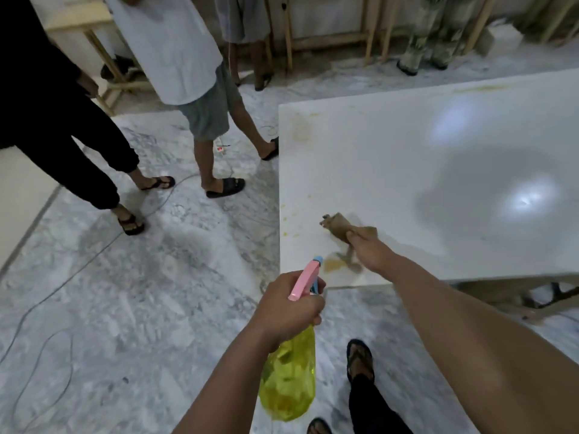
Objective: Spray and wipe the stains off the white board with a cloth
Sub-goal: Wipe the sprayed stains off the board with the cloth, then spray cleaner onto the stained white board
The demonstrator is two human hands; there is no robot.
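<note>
The right hand [365, 245] is gripping a crumpled brown cloth [340, 226], pressing it onto the glossy white board [438, 158] beside the yellow stains [333, 264]. The left hand [289, 305] is gripping a yellow spray bottle with a pink trigger head [293, 364] (nozzle aiming boardward, presumably ready to re-wet).

The left hand [286, 303] sits low in the middle of the view, its bare forearm coming up from about 6 o'clock, wrist bent slightly, fingers curled round the neck of a spray bottle [289, 375] that hangs below the fist. The right hand [369, 250] is stretched further out, towards 12 o'clock of the left, its long bare forearm running in from about 4 o'clock. Its fingers pinch a bunched brown cloth [340, 227].
</note>
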